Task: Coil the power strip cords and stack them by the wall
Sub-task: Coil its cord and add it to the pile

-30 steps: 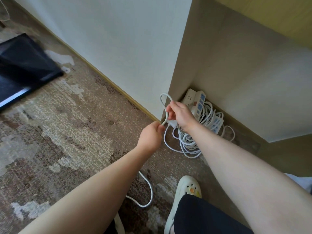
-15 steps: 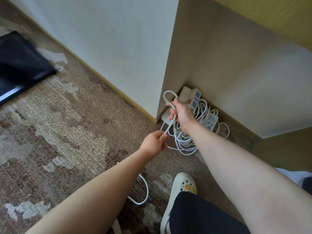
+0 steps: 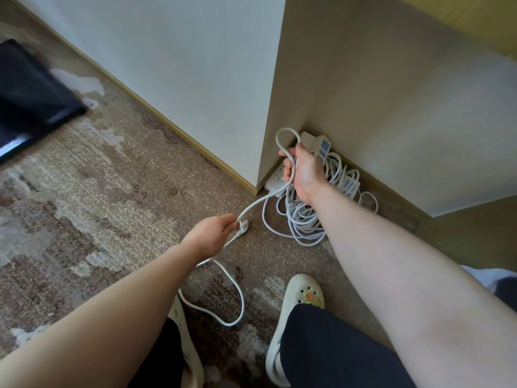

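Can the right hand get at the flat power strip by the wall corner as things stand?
Probably yes: the right hand hovers just above the strip with nothing between them, but its fingers already grip a cord loop, so it must let go first.

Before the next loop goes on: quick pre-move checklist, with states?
1. Right hand grips the started loop of the white cord: ok.
2. Left hand pinches the same cord near its plug end: ok.
3. Cord span between the hands free of knots: ok.
4. Slack on the carpet near the white clog runs in one open curve, not underfoot: ok.
5. Where that slack ends: cannot tell, it passes behind the left arm.
6. Coiled strips already piled in the wall corner, room beside them: ok.
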